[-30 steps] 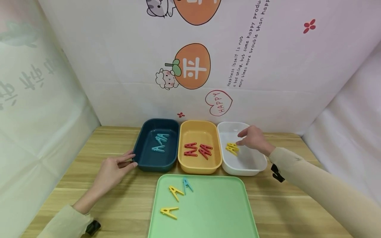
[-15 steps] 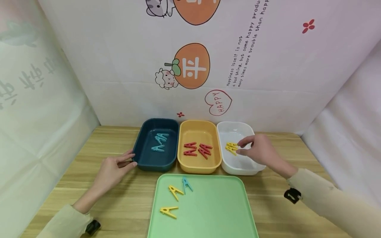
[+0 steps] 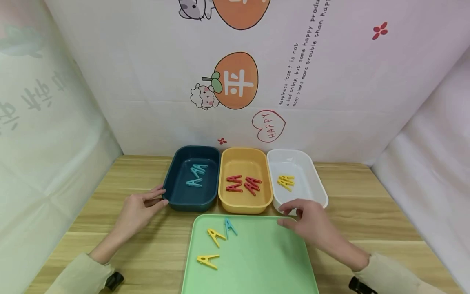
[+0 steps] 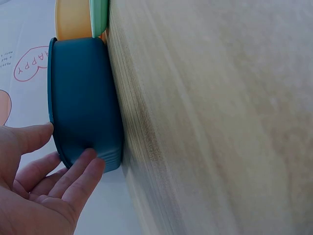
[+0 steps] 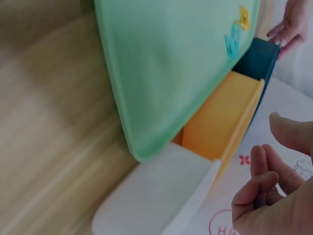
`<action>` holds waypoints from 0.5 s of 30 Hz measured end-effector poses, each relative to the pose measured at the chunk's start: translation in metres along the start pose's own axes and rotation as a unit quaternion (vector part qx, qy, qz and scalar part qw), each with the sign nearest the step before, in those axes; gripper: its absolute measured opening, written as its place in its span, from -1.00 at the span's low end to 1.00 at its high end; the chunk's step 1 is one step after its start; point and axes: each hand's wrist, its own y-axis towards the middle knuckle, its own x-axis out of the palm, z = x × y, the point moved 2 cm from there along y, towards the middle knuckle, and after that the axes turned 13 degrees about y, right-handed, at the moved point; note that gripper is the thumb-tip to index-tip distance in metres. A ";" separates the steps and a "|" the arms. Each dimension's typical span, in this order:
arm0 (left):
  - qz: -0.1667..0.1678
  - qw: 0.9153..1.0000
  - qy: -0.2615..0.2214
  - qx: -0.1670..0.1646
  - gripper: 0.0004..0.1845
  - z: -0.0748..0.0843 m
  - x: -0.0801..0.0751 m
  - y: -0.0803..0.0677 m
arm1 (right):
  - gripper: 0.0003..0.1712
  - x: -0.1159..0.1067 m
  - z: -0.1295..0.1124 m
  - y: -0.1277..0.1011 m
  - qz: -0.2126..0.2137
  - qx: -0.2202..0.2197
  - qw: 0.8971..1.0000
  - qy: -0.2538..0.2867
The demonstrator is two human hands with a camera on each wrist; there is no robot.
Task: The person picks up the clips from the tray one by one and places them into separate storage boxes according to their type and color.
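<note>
My left hand (image 3: pixel 137 212) rests against the left side of the dark blue bin (image 3: pixel 192 206), thumb and fingers touching its outer wall and rim, as the left wrist view shows too. My right hand (image 3: pixel 312 224) hovers over the far right corner of the green tray (image 3: pixel 264 253), thumb and forefinger apart with nothing between them. On the tray lie a light blue clothespin (image 3: pixel 229 228) and two yellow clothespins (image 3: pixel 208 261). Blue clothespins (image 3: pixel 194 183) sit in the blue bin, and several red clothespins (image 3: pixel 233 187) in the orange bin (image 3: pixel 245 209). Yellow clothespins (image 3: pixel 285 182) are inside the white bin (image 3: pixel 312 179).
All three bins stand side by side against the printed white backdrop (image 3: pixel 165 81), just behind the tray. Beneath everything is a wood-grain table (image 3: pixel 352 196), with white cloth (image 3: pixel 433 134) hanging on the right and more on the left.
My right hand reached toward the yellow clothespins in the white bin, then drew back toward me over the tray corner. My left hand keeps its place on the blue bin.
</note>
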 end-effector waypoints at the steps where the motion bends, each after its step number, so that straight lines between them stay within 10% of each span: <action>1: 0.000 1.000 0.001 0.001 -0.58 0.000 0.000 0.000 | -0.76 0.004 0.002 -0.002 -0.005 0.003 1.000 0.003; 15: -0.002 1.000 -0.001 -0.002 -0.57 0.000 0.001 0.000 | -0.76 0.056 0.005 -0.005 -0.085 -0.040 0.995 0.014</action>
